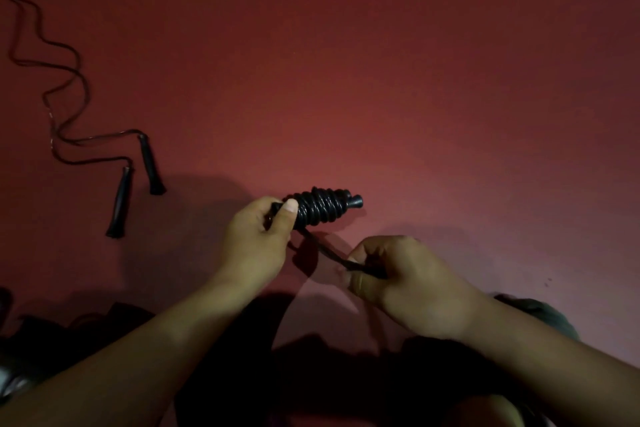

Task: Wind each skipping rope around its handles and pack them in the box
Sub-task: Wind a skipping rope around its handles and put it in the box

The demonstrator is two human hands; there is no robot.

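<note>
My left hand grips the near end of a black skipping rope bundle, its cord coiled in many turns around the paired handles. A short free length of cord runs down and right from the bundle into my right hand, which pinches it taut. Both hands hover just above the red floor. A second skipping rope lies unwound at the left, its cord snaking toward the upper left corner and its two black handles lying side by side. No box is in view.
Dark shapes, perhaps clothing or bags, lie along the bottom edge at the left and under my forearms. A grey-green object peeks out behind my right wrist. Bare red floor stretches ahead and to the right.
</note>
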